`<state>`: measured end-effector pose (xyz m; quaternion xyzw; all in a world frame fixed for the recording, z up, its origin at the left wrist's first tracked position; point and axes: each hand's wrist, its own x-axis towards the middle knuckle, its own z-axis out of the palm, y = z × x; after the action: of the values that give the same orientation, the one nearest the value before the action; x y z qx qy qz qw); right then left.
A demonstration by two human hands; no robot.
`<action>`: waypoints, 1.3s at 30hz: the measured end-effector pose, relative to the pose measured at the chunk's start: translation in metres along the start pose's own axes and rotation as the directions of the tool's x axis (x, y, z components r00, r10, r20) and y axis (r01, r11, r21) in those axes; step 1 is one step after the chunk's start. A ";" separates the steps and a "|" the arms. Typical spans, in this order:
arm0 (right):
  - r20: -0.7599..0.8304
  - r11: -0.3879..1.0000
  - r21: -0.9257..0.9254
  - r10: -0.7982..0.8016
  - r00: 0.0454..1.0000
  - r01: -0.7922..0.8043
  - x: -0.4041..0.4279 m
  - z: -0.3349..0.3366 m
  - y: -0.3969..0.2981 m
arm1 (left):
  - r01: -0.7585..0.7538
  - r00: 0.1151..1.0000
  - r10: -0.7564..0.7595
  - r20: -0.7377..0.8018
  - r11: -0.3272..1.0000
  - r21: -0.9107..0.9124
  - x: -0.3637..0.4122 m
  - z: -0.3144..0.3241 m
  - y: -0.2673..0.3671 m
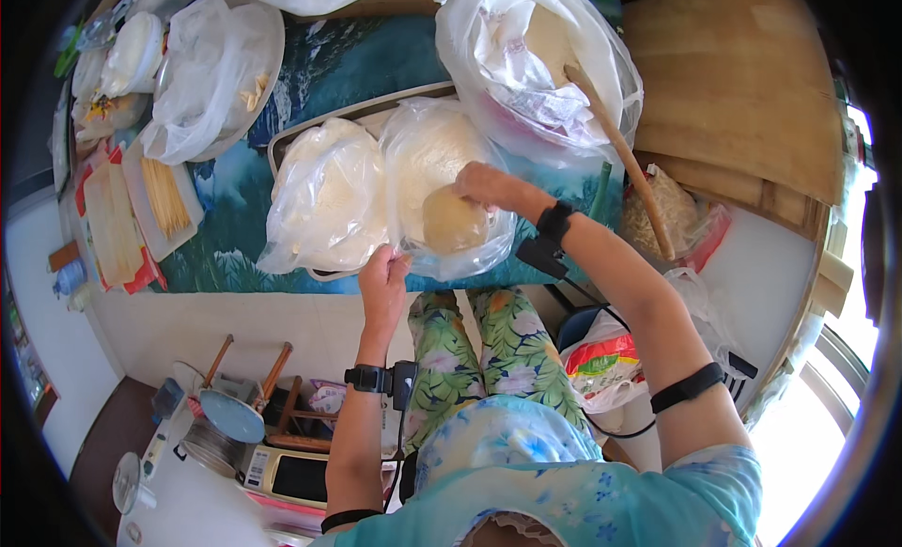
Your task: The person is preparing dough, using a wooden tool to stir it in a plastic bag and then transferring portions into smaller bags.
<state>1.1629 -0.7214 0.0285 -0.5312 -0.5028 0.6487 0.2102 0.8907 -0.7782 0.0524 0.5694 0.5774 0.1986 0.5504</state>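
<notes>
Two clear plastic bags of pale dough or flour rest side by side on a metal tray [276, 149]. My left hand [386, 273] pinches the near edge of the right-hand plastic bag [451, 142], close to where the bags meet. Inside that bag's opening, my right hand [486, 184] is at the upper right edge of a round, tan, disc-like thing [454, 223]; its fingers are curled, and whether they grip it I cannot tell. The left-hand plastic bag [328, 194] lies beside my left hand, untouched.
Behind to the right, a large plastic-lined basin [507, 68] has a wooden rolling pin [624, 152] leaning across it. Thin sticks [165, 198] lie in a white tray at left, below a bag-covered round platter [271, 36]. Wooden boards [733, 89] and a bag of dry food [662, 209] are at right.
</notes>
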 end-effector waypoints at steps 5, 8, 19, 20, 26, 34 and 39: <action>-0.167 0.809 -0.562 -0.314 0.935 0.172 -0.018 0.015 0.006 | 0.049 0.998 -0.051 0.029 0.997 0.062 0.001 0.003 0.004; -0.150 0.928 -0.367 -0.130 0.980 0.067 -0.039 0.011 -0.039 | 0.036 0.997 -0.036 -0.061 0.999 -0.013 -0.004 0.002 0.018; -0.414 0.999 0.040 0.005 0.910 0.013 -0.160 -0.105 -0.130 | -0.300 0.903 0.390 -0.180 0.873 0.384 0.030 0.037 0.128; -0.440 0.999 0.025 -0.008 0.898 0.021 -0.163 -0.119 -0.126 | -0.320 0.901 0.401 -0.167 0.872 0.370 0.039 0.043 0.140; -0.610 0.975 -0.221 -0.110 0.785 -0.036 -0.144 -0.185 -0.097 | -0.520 0.793 0.599 -0.113 0.761 0.388 0.107 0.091 0.219; -0.658 0.902 -0.384 -0.116 0.744 -0.200 -0.056 -0.193 -0.036 | -0.458 0.824 0.560 -0.086 0.747 0.482 0.186 0.131 0.233; -0.607 0.883 -0.370 0.007 0.794 -0.291 -0.041 -0.174 -0.018 | -0.209 0.967 0.256 0.007 0.769 0.604 0.221 0.143 0.238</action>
<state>1.3289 -0.6724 0.0761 -0.7783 -0.5021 0.3337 0.1753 1.1745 -0.5766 0.1201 0.7732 0.5557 0.0935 0.2908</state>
